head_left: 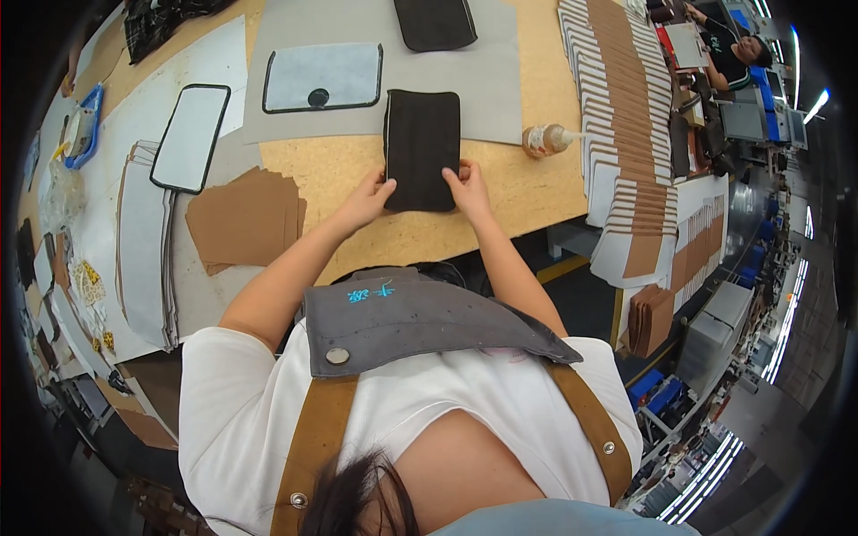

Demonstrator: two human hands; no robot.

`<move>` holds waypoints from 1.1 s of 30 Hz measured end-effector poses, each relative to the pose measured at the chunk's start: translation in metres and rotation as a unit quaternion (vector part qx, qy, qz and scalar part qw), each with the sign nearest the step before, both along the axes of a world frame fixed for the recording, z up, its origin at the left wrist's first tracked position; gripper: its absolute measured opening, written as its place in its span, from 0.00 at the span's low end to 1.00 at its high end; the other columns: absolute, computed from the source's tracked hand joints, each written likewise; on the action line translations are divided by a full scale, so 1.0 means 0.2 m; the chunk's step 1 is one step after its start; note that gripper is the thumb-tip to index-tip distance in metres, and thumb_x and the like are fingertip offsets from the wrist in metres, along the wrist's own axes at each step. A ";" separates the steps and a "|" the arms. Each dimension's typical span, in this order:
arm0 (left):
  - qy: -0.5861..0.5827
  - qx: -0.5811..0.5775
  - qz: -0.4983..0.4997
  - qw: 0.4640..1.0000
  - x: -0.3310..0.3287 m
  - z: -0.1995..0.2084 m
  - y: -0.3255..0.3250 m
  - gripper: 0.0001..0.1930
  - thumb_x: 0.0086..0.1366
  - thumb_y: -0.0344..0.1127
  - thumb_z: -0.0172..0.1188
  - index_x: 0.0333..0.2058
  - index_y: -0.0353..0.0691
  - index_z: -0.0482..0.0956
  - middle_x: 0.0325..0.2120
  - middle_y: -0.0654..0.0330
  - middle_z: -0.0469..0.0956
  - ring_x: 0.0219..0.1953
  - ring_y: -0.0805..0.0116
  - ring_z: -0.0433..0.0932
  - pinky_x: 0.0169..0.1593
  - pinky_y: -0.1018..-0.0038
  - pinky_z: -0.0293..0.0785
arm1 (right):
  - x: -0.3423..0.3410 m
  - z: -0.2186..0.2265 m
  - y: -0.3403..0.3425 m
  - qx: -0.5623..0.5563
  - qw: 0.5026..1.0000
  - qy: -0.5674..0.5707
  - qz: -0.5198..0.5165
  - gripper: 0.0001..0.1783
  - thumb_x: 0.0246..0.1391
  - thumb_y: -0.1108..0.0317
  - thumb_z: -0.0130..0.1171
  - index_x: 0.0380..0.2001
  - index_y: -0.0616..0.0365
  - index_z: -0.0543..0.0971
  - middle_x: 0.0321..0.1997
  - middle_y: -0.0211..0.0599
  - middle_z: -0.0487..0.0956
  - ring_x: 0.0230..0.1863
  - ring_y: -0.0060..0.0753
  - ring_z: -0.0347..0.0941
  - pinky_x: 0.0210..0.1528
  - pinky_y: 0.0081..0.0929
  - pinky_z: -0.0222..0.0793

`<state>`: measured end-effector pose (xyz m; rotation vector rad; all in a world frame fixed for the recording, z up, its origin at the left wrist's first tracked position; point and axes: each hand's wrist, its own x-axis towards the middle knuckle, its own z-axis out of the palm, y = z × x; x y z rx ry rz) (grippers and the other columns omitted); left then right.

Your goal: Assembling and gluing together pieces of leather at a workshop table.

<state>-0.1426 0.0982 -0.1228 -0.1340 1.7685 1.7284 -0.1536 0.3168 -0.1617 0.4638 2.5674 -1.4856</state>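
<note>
A black rectangular panel (423, 147), perhaps leather or fabric, is held by its near corners between my two hands. My left hand (365, 198) pinches its left edge, thumb on top. On the opposite edge, my right hand (467, 189) grips with the thumb over the surface and the fingers underneath. Beyond the panel lies a pale grey panel (344, 76) with black edging and a round black spot. Another black panel (435, 22) rests farther off, on the grey sheet (496, 89). To the right stands a small glue-like bottle (547, 140) with a pointed nozzle.
Brown sheets (246, 219) are piled to the left, beside a stack of long grey pieces (143, 259). A black-edged white panel (190, 137) lies above them. Overlapping brown-and-white pieces (617, 89) run along the right. A co-worker (733, 54) is at the far right.
</note>
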 end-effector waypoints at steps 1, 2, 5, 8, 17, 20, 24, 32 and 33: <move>0.004 0.000 0.005 1.000 0.00 0.01 0.02 0.25 0.68 0.43 0.46 0.59 0.38 0.57 0.49 0.53 0.69 0.50 0.65 0.69 0.53 0.72 0.63 | -0.01 0.01 -0.02 -0.031 0.999 -0.040 0.014 0.23 0.50 0.66 0.58 0.45 0.69 0.67 0.39 0.56 0.75 0.42 0.51 0.72 0.44 0.35 0.68; 0.016 0.008 0.007 1.000 0.00 0.01 0.04 0.25 0.67 0.40 0.46 0.59 0.37 0.55 0.49 0.49 0.68 0.48 0.62 0.70 0.52 0.70 0.65 | -0.02 0.02 -0.03 -0.031 0.999 -0.036 0.021 0.23 0.50 0.66 0.58 0.45 0.69 0.67 0.39 0.56 0.75 0.42 0.51 0.72 0.44 0.35 0.68; 0.061 0.030 0.031 0.997 0.04 0.00 0.04 0.25 0.67 0.36 0.47 0.59 0.36 0.54 0.49 0.47 0.68 0.47 0.60 0.72 0.49 0.69 0.68 | -0.12 0.07 -0.07 -0.030 0.992 0.101 0.072 0.14 0.54 0.70 0.52 0.43 0.65 0.70 0.40 0.52 0.76 0.44 0.50 0.73 0.44 0.32 0.67; 0.132 0.007 0.057 0.990 0.05 -0.01 0.00 0.23 0.66 0.34 0.48 0.58 0.36 0.57 0.49 0.49 0.67 0.46 0.61 0.72 0.48 0.70 0.69 | -0.46 0.28 -0.03 0.015 0.973 0.226 0.050 0.11 0.54 0.71 0.51 0.41 0.64 0.71 0.36 0.49 0.75 0.38 0.44 0.73 0.41 0.29 0.67; 0.285 -0.165 0.075 0.941 -0.50 -0.07 -0.28 0.17 0.62 0.27 0.50 0.50 0.39 0.67 0.43 0.55 0.70 0.40 0.64 0.74 0.44 0.73 0.71 | -1.22 0.39 0.16 -0.329 0.892 0.264 -0.163 0.09 0.55 0.76 0.49 0.41 0.62 0.68 0.39 0.33 0.73 0.38 0.24 0.70 0.41 0.24 0.69; 0.324 -0.169 0.131 0.922 -1.04 -0.07 -0.17 0.20 0.61 0.28 0.52 0.53 0.37 0.65 0.45 0.52 0.72 0.41 0.63 0.74 0.42 0.73 0.71 | -1.17 0.27 0.22 -0.483 0.835 0.201 -0.172 0.09 0.56 0.74 0.49 0.42 0.60 0.69 0.40 0.33 0.74 0.39 0.28 0.72 0.42 0.27 0.71; 0.089 -0.230 0.221 0.944 -1.77 -0.28 -0.03 0.31 0.54 0.47 0.59 0.51 0.32 0.66 0.47 0.45 0.72 0.43 0.51 0.76 0.47 0.65 0.71 | -1.03 0.20 0.27 -0.577 0.784 0.153 -0.172 0.11 0.59 0.68 0.47 0.44 0.56 0.70 0.39 0.32 0.75 0.39 0.28 0.73 0.41 0.26 0.73; 0.072 0.129 0.386 0.910 -1.62 -0.11 0.18 0.18 0.62 0.37 0.53 0.44 0.28 0.65 0.35 0.52 0.74 0.28 0.66 0.78 0.30 0.74 0.76 | -0.87 0.13 0.42 -0.481 0.860 0.139 -0.098 0.14 0.60 0.65 0.46 0.47 0.57 0.69 0.39 0.34 0.75 0.36 0.26 0.74 0.33 0.20 0.74; 0.028 0.193 0.424 0.885 -1.54 -0.11 0.20 0.15 0.64 0.33 0.50 0.44 0.27 0.64 0.38 0.51 0.72 0.30 0.64 0.79 0.33 0.74 0.79 | -0.90 0.14 0.38 -0.491 0.852 0.138 -0.118 0.15 0.60 0.65 0.46 0.48 0.57 0.68 0.39 0.34 0.75 0.37 0.26 0.74 0.34 0.21 0.74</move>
